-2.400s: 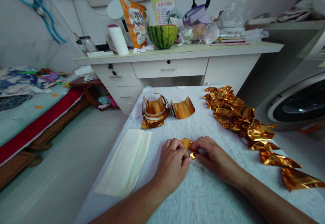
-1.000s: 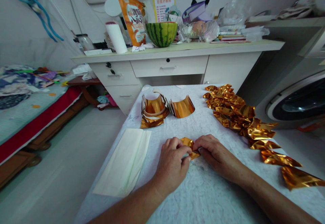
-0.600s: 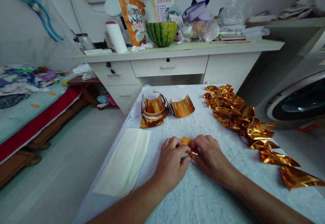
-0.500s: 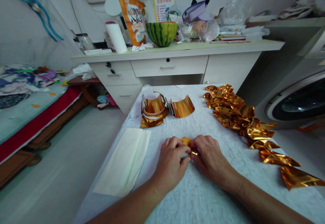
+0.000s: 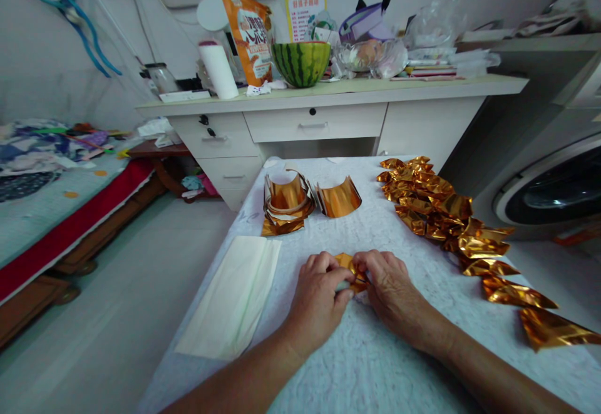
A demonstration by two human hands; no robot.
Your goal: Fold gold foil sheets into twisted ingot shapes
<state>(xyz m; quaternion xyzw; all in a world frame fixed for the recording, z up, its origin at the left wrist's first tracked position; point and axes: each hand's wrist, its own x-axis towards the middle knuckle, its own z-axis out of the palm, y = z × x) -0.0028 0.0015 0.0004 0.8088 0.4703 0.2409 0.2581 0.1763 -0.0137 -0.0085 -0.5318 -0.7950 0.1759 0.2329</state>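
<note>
Between my hands, low over the cloth-covered table [image 5: 328,351], is a small piece of gold foil [image 5: 346,261], partly folded and mostly covered by fingers. My left hand [image 5: 320,295] is closed on its left side, thumb and fingertips pinching it. My right hand [image 5: 392,292] grips the right side with bent fingers. Beyond them stand a curled stack of gold foil sheets [image 5: 287,196] and a smaller curved foil stack [image 5: 339,198]. To the right lies a long pile of folded gold foil pieces [image 5: 436,210]. A pale flat paper packet [image 5: 232,298] rests left of my left hand.
A white desk [image 5: 317,126] stands behind the table, with half a watermelon [image 5: 301,63], an orange snack bag [image 5: 251,41] and a paper roll [image 5: 218,69] on top. At right is a washing machine [image 5: 554,176]; a bed [image 5: 61,207] is at left.
My right hand's fingers and thumb have shifted slightly on the foil, and more of its folded part shows between the hands. The view has moved a little; the stacks and pile are unchanged.
</note>
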